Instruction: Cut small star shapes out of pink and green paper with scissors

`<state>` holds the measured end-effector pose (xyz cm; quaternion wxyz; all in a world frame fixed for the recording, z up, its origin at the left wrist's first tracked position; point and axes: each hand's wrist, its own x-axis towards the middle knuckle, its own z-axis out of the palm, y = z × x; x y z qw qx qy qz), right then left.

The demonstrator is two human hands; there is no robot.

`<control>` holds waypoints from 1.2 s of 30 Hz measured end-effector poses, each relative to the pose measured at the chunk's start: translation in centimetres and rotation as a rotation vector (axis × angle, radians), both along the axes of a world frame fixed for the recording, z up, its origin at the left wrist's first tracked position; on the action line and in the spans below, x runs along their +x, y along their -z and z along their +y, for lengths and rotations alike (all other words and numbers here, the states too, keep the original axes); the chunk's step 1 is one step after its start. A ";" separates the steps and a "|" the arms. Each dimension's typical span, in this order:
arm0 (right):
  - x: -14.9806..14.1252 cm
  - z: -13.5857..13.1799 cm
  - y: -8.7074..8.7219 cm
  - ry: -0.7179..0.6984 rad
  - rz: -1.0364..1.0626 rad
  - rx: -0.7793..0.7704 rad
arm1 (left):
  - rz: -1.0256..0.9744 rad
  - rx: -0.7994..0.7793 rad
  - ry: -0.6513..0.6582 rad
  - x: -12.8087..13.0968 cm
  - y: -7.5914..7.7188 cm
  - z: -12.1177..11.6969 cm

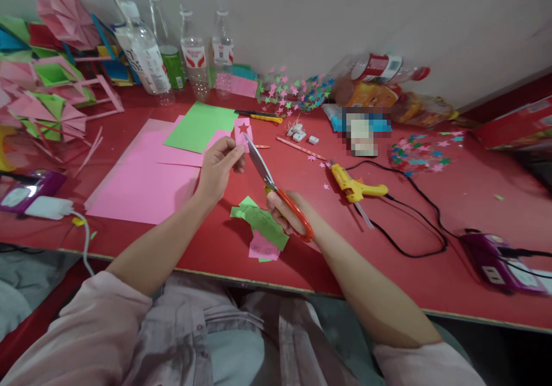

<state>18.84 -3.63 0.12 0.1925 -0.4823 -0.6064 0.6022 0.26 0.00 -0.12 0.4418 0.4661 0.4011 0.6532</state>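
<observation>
Red table [310, 268], grey wall [302, 18] behind; left hand [221, 166] pinches star-marked pink paper [242, 136], right hand [280, 210] clamped around orange-handled scissors [269, 181], tip near paper.

On the desk [302, 276], the scissors [267, 176] in the right hand [279, 210] mark the clock's centre; the card [242, 138] in the left hand [215, 170] is at 11 o'clock. Paper scraps [264, 224] lie near 6, large sheets [146, 184] at 9, folded ornaments [49, 113] at 10. By the wall [302, 12], 4 upright bottles [194, 64] stand at 11. A cutter [271, 119] lies at 12, stars [293, 90] beyond it, toppled bottles [382, 68] between 1 and 2, a glue gun [353, 189] at 3, a power strip [495, 259] near 4.
</observation>
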 end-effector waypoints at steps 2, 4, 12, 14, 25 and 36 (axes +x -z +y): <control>-0.2 -0.1 0.0 0.018 -0.006 -0.011 | -0.014 0.003 0.007 0.0 0.0 0.0; -0.3 -0.2 -0.2 0.024 -0.008 -0.015 | -0.024 0.001 0.010 0.1 0.1 0.0; -0.2 -0.5 -0.5 0.036 -0.013 0.020 | -0.018 -0.011 0.006 0.0 0.0 0.0; -0.2 -0.5 -0.4 0.043 -0.015 0.025 | -0.016 -0.010 0.005 0.0 0.0 0.0; 0.0 -0.3 -0.8 0.042 -0.019 0.028 | -0.034 0.009 0.017 -0.1 -0.1 0.0; 0.1 -0.2 -1.2 0.028 -0.028 0.013 | -0.043 -0.044 -0.035 -0.4 -0.6 0.1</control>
